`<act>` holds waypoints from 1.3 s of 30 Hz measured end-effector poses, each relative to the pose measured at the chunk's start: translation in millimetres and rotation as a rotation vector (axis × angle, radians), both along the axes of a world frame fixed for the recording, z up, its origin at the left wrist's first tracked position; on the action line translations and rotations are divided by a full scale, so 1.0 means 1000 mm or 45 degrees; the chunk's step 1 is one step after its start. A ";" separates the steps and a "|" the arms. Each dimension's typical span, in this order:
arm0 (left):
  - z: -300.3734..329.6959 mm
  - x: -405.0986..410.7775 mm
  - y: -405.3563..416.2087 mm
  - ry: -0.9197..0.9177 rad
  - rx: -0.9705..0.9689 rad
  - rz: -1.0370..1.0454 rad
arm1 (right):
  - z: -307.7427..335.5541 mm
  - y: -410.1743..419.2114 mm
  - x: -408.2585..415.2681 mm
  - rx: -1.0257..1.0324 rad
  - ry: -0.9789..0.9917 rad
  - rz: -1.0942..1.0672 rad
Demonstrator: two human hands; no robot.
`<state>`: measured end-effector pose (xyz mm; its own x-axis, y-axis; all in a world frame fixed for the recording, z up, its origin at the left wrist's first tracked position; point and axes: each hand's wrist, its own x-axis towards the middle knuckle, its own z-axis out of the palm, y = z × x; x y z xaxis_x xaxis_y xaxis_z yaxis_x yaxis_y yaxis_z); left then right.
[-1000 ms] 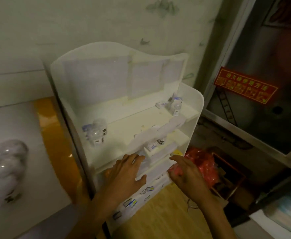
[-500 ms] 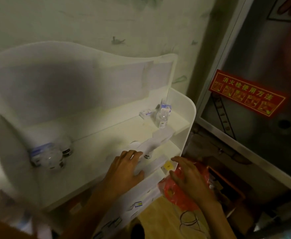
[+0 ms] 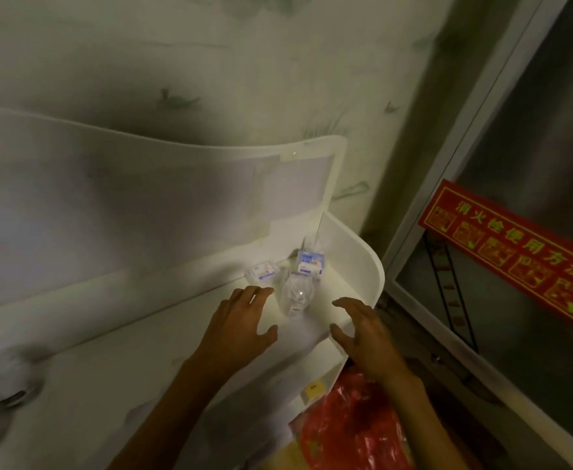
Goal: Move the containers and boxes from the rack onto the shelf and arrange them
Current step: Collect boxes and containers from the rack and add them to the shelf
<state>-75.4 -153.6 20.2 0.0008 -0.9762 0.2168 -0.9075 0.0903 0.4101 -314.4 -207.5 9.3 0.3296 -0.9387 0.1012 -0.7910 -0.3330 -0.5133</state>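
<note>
A white shelf (image 3: 142, 354) stands against the wall. In its right corner a clear plastic container (image 3: 296, 295) stands in front of a blue-and-white box (image 3: 310, 262), with a small flat box (image 3: 263, 271) to the left. My left hand (image 3: 241, 325) hovers just left of the clear container, fingers spread and holding nothing. My right hand (image 3: 363, 329) is over the shelf's right side wall, fingers loosely spread, also holding nothing. Blurred clear containers (image 3: 3, 388) sit at the shelf's far left.
The shelf's curved side wall (image 3: 363, 266) closes the right end and a tall back panel (image 3: 142, 205) rises behind. A red plastic bag (image 3: 349, 425) lies below the shelf. A metal-framed cabinet with a red sign (image 3: 512, 245) stands to the right.
Both hands have risen from the lower tiers to the upper shelf's right corner, flanking the clear container. The camera has moved closer and to the right.
</note>
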 end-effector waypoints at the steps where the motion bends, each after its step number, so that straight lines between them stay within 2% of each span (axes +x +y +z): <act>1: 0.000 -0.002 -0.009 0.002 0.002 0.013 | -0.001 -0.013 0.000 0.006 -0.008 0.005; 10: -0.018 -0.026 -0.074 -0.045 -0.021 0.186 | -0.034 -0.138 0.006 -0.046 0.074 0.174; 12: -0.021 -0.035 -0.083 -0.032 0.015 0.256 | -0.045 -0.160 0.009 -0.050 0.060 0.210; 15: -0.029 -0.050 -0.095 -0.038 0.073 0.344 | -0.062 -0.190 0.015 -0.208 0.043 0.318; 17: -0.038 -0.059 -0.100 -0.010 0.115 0.349 | -0.066 -0.202 0.020 -0.195 0.019 0.401; 22: -0.049 -0.079 -0.108 0.219 0.141 0.424 | -0.080 -0.221 0.027 -0.125 -0.021 0.493; 26: -0.055 -0.083 -0.113 0.526 0.116 0.452 | -0.083 -0.222 0.028 0.013 -0.266 0.481; 28: -0.063 -0.084 -0.113 0.650 0.097 0.471 | -0.087 -0.222 0.029 0.028 -0.302 0.444; 34: -0.073 -0.076 -0.103 0.700 0.014 0.534 | -0.089 -0.224 0.027 0.077 -0.319 0.370; 39: -0.066 -0.068 -0.087 0.762 -0.104 0.637 | -0.069 -0.225 0.021 -0.168 -0.273 0.492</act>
<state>-143.2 -241.0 -45.7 0.5759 -0.8099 0.1116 -0.4751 -0.2204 0.8519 -293.1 -432.7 -59.4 0.6116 -0.7255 0.3156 -0.4766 -0.6563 -0.5850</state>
